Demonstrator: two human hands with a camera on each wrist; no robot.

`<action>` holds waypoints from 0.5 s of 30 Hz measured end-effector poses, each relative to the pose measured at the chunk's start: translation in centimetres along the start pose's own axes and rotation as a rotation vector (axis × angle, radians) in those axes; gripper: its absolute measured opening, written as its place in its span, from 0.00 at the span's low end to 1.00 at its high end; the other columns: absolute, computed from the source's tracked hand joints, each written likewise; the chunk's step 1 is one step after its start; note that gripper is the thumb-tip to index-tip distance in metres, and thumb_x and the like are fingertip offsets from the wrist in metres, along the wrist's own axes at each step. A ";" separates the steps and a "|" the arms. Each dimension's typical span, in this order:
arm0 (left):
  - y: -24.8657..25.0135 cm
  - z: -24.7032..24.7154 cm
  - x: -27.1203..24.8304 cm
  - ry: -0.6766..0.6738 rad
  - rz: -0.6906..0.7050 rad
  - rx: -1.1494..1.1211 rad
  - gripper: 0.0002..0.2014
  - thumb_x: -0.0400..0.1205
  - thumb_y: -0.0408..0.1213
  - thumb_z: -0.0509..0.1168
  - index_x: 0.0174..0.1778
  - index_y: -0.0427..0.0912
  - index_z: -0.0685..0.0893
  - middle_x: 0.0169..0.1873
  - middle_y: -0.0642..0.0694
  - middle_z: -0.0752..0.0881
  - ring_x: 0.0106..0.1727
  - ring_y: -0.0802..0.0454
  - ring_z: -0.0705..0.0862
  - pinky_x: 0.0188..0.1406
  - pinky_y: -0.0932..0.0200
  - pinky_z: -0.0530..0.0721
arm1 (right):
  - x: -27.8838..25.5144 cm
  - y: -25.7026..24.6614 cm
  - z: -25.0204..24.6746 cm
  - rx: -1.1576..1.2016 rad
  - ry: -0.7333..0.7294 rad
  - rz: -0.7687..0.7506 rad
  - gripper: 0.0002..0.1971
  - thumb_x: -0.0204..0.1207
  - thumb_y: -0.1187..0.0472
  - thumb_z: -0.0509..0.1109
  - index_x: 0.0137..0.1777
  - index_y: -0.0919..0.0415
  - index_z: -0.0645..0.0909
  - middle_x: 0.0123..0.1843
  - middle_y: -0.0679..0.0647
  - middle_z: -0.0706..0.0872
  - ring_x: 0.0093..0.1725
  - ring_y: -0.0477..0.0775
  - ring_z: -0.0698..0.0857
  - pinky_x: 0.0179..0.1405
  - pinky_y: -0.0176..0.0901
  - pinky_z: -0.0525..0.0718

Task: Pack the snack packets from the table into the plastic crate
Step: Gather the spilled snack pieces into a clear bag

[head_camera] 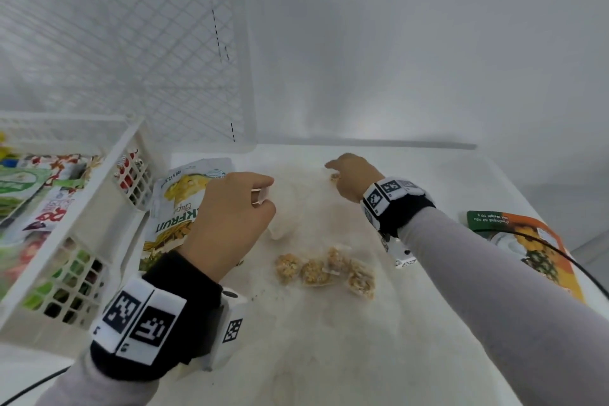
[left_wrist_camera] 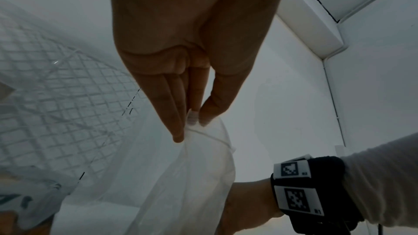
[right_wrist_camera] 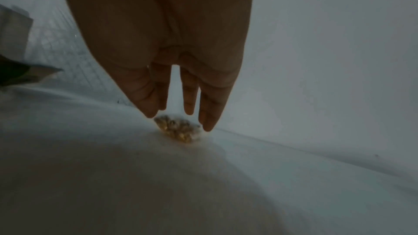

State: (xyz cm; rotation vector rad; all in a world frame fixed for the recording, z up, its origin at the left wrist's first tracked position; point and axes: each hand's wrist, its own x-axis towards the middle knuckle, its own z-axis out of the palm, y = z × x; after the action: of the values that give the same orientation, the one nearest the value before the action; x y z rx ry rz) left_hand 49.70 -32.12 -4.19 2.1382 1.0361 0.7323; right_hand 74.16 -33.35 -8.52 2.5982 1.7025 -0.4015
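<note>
The left hand (head_camera: 227,221) has its thumb and fingertips (left_wrist_camera: 204,113) closed together on the rim of a clear plastic bag (left_wrist_camera: 192,176), pinching a fold of the film, with no gap showing between the digits. The right hand (head_camera: 354,180) points its fingers (right_wrist_camera: 210,113) straight down, only slightly spread, around a small golden snack piece (right_wrist_camera: 178,129); the tips stand at either side of it, and whether they grip it or merely touch it cannot be told. That piece lies on the white table (head_camera: 362,339) at about 12 o'clock from a cluster of small clear-wrapped snack packets (head_camera: 326,269), which sits between the two forearms, toward 5 o'clock from the left hand. Under the left hand, at its 9 o'clock, a white and yellow jackfruit chips pouch (head_camera: 174,208) lies flat against the side of the white plastic crate (head_camera: 82,217). The crate stands at the table's 9 o'clock edge and holds several colourful packets (head_camera: 29,208). An orange and green fruit packet (head_camera: 534,250) lies at 3 o'clock, partly hidden by the right sleeve. A second white lattice crate (head_camera: 131,53) stands behind, at 11 o'clock. Both wrists wear black bands with printed square markers (head_camera: 141,323).
</note>
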 end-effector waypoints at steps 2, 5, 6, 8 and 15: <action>0.0 0.1 0.0 0.005 0.001 -0.002 0.16 0.77 0.33 0.66 0.62 0.43 0.86 0.57 0.48 0.87 0.50 0.59 0.85 0.54 0.64 0.81 | 0.2 0.3 0.6 -0.068 -0.056 -0.031 0.25 0.79 0.70 0.57 0.76 0.56 0.70 0.75 0.60 0.70 0.73 0.63 0.72 0.71 0.51 0.73; 0.0 0.2 0.2 0.009 -0.009 -0.007 0.16 0.78 0.33 0.66 0.62 0.43 0.86 0.56 0.49 0.88 0.49 0.60 0.85 0.53 0.65 0.80 | 0.1 0.6 1.2 -0.122 -0.013 -0.038 0.20 0.77 0.68 0.62 0.68 0.57 0.75 0.66 0.60 0.76 0.62 0.63 0.78 0.61 0.53 0.80; 0.1 0.3 0.2 0.009 -0.015 -0.006 0.16 0.78 0.33 0.66 0.62 0.43 0.86 0.56 0.49 0.88 0.49 0.60 0.85 0.53 0.65 0.80 | -0.1 0.6 1.2 -0.128 0.012 -0.029 0.17 0.77 0.68 0.62 0.65 0.57 0.75 0.62 0.60 0.77 0.58 0.62 0.80 0.56 0.51 0.81; 0.2 0.3 0.2 0.009 -0.021 0.001 0.16 0.78 0.33 0.66 0.62 0.44 0.86 0.56 0.50 0.88 0.49 0.60 0.85 0.52 0.66 0.79 | -0.6 0.4 1.1 -0.168 0.046 -0.012 0.13 0.76 0.70 0.62 0.59 0.60 0.77 0.56 0.61 0.81 0.47 0.60 0.81 0.44 0.46 0.81; 0.4 0.1 0.1 -0.007 -0.013 0.001 0.17 0.78 0.32 0.66 0.63 0.42 0.85 0.57 0.49 0.87 0.51 0.59 0.85 0.52 0.67 0.78 | -3.7 -1.1 -2.1 0.376 0.427 -0.004 0.06 0.74 0.65 0.64 0.50 0.60 0.78 0.44 0.58 0.86 0.41 0.58 0.83 0.36 0.42 0.79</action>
State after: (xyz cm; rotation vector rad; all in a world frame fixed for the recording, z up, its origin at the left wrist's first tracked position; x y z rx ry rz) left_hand 49.99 -32.20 -3.93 2.1315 1.0457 0.7180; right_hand 72.15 -35.94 -5.56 3.1367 1.9071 -0.1877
